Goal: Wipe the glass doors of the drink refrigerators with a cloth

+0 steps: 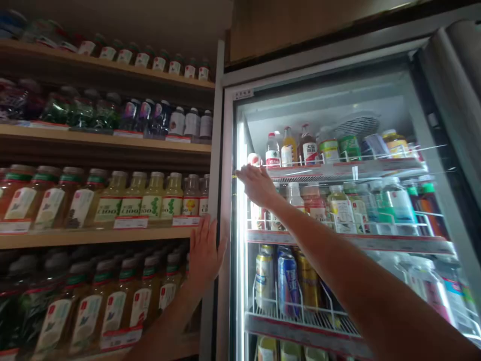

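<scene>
My right hand [259, 184] is raised at the left side of a lit drinks fridge [230, 210], its fingers stretched out to the left. It covers part of the top rack's left end, just below a small red-and-white container [254, 160]. Whether its fingertips touch the glass or the frame, I cannot tell. Lower down, my left hand [205, 250] is open with fingers pointing up, beside the upright between the fridge and the wooden shelves. Bottles with pale yellow drink [173, 194] stand on the shelf near it. No object shows in either hand.
Wooden shelves [150, 129] on the left carry rows of bottles. Inside the fridge, wire racks [334, 169] hold bottles, with tall cans [288, 281] lower down. A dark door frame [443, 125] runs along the fridge's right side.
</scene>
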`<state>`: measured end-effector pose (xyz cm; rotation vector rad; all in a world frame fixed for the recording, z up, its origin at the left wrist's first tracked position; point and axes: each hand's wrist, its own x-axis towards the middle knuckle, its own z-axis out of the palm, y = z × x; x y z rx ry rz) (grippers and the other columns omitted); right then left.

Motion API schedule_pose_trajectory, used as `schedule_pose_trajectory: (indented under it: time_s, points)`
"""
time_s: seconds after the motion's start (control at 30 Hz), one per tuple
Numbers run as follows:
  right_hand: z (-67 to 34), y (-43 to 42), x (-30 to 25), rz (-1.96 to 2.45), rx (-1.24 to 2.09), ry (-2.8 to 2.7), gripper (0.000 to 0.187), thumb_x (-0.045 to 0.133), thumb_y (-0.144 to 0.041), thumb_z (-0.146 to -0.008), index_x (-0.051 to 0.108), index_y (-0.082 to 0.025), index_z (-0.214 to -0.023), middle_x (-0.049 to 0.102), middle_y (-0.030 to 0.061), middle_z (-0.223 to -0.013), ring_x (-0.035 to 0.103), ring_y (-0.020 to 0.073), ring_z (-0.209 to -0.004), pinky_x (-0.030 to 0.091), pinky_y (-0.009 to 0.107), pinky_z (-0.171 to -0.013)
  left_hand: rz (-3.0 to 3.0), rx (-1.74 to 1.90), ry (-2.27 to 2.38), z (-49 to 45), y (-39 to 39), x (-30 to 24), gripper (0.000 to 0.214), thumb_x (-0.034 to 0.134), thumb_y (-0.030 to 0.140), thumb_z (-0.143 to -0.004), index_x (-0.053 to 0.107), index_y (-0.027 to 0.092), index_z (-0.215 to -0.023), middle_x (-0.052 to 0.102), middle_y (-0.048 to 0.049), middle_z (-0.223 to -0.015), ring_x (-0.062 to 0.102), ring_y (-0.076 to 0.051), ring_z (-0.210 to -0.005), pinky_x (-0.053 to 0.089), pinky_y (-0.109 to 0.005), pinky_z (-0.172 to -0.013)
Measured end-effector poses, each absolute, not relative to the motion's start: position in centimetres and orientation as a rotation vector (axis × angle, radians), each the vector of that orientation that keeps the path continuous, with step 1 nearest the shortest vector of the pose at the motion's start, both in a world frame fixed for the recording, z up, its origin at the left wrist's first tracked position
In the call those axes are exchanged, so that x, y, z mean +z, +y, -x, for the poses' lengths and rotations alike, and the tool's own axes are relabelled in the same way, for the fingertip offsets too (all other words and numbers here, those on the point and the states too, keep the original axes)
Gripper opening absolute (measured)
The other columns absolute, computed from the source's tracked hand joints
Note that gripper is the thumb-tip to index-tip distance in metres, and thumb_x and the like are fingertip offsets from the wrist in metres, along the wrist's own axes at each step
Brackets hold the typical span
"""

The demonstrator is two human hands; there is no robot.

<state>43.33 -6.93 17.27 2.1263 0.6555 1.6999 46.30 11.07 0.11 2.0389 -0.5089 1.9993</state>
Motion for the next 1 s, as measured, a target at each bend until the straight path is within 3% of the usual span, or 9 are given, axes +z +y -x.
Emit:
schedule_pose_trajectory:
  time_s: [0.1, 0.3, 0.5, 0.67, 0.87, 1.0]
  points:
    - [-43.5, -6.3, 16.0, -2.167, 1.765, 0.606, 0.053, 0.038, -0.013, -0.086, 0.039, -0.018, -0.138, 0.039, 0.0094, -0.146, 0.029, 0.0269, -0.137, 0.021, 0.053, -0.111, -2.041, 2.0, -0.517, -45.7, 11.2, 0.1, 0.049, 0.032, 0.039, -0.093, 0.042, 0.013, -0.133, 0.038, -0.0168, -0.144, 0.032, -0.028, -0.136, 0.027, -0.049, -0.109]
    - [-43.3, -6.6, 7.7, -1.995, 1.263, 1.095, 0.05, 0.041, -0.016, -0.086, 0.043, -0.018, -0.136, 0.043, 0.0071, -0.143, 0.031, 0.0213, -0.136, 0.023, 0.045, -0.113, -2.025, 2.002, -0.562, -45.0, 12.6, 0.0, 0.05, 0.034, 0.038, -0.093, 0.037, 0.015, -0.136, 0.036, -0.0148, -0.146, 0.028, -0.025, -0.138, 0.024, -0.045, -0.111]
    - [-42.4, -7.9, 8.1, -2.214, 1.672, 0.63, 0.055, 0.039, -0.012, -0.085, 0.037, -0.019, -0.14, 0.038, 0.01, -0.146, 0.027, 0.0259, -0.138, 0.018, 0.052, -0.113, -2.002, 1.933, -0.569, -44.7, 11.4, 0.2, 0.051, 0.032, 0.038, -0.093, 0.033, 0.015, -0.138, 0.034, -0.016, -0.146, 0.026, -0.025, -0.138, 0.024, -0.048, -0.111]
    - [-40.9, -10.2, 3.5, -2.032, 1.196, 1.096, 0.06, 0.047, -0.015, -0.082, 0.036, -0.022, -0.14, 0.045, 0.0062, -0.141, 0.031, 0.0194, -0.136, 0.021, 0.045, -0.114, -1.986, 1.937, -0.651, -44.5, 9.9, -0.2, 0.05, 0.034, 0.037, -0.093, 0.034, 0.014, -0.137, 0.036, -0.0166, -0.145, 0.027, -0.026, -0.138, 0.025, -0.049, -0.11]
    - [-39.2, -14.1, 3.5, -2.166, 1.629, 0.562, 0.062, 0.045, -0.018, -0.084, 0.029, -0.021, -0.144, 0.034, 0.0088, -0.149, 0.025, 0.0262, -0.139, 0.02, 0.053, -0.112, -1.973, 1.849, -0.674, -44.6, 7.2, -1.2, 0.051, 0.034, 0.036, -0.093, 0.03, 0.017, -0.14, 0.033, -0.0152, -0.147, 0.024, -0.026, -0.139, 0.026, -0.05, -0.11]
    - [-38.3, -16.0, 0.3, -1.99, 1.318, 0.927, 0.06, 0.046, -0.02, -0.085, 0.03, -0.025, -0.143, 0.042, 0.0023, -0.145, 0.03, 0.0195, -0.137, 0.023, 0.045, -0.113, -2.002, 1.833, -0.766, -44.5, 5.4, -2.8, 0.051, 0.037, 0.034, -0.092, 0.03, 0.016, -0.139, 0.034, -0.0161, -0.147, 0.022, -0.026, -0.14, 0.026, -0.049, -0.11]
